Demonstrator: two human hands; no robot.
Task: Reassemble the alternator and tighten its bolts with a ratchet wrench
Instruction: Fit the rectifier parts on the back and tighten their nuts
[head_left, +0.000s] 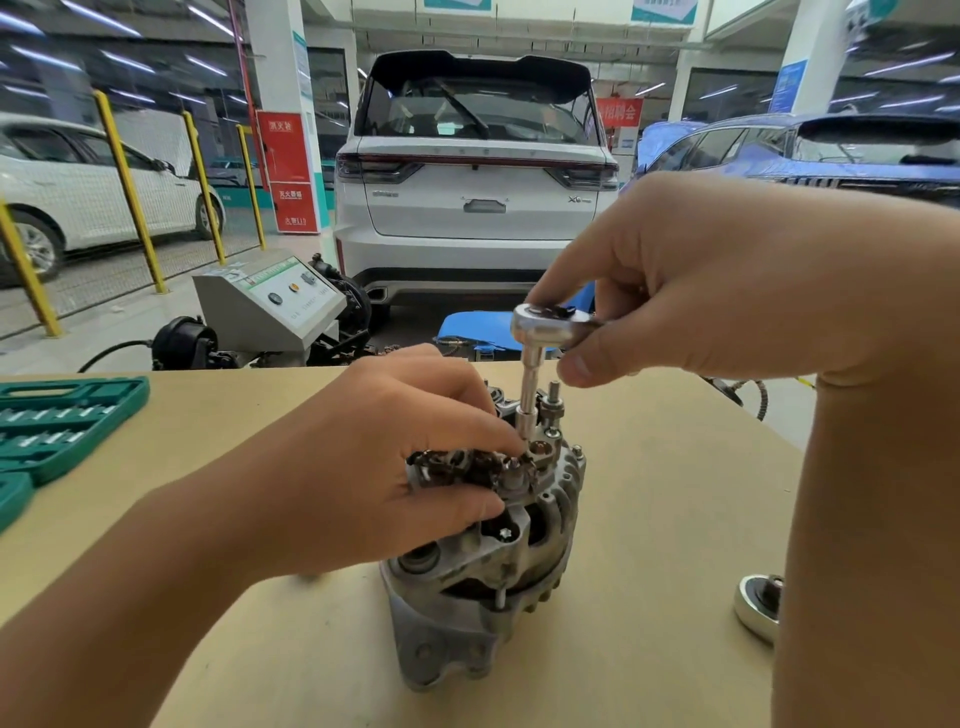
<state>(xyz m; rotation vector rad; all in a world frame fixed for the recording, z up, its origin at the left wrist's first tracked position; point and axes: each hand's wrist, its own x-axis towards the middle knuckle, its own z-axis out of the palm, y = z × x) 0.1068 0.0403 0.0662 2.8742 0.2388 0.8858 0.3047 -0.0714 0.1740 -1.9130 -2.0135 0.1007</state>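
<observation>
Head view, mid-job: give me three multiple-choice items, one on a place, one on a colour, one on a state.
1. Where does the socket set case lie?
A. left part of the table
B. on the floor
C. on top of the alternator

2. What colour is that case?
A. red
B. green
C. black

3. What is the right hand doing?
A. resting flat on the table
B. gripping the ratchet wrench
C. holding a rag

Answers: 1 A, it sits at the left edge of the table. 2 B, its moulded tray is green. 3 B, its fingers curl round the ratchet's head above the alternator, which the left hand steadies.
</observation>
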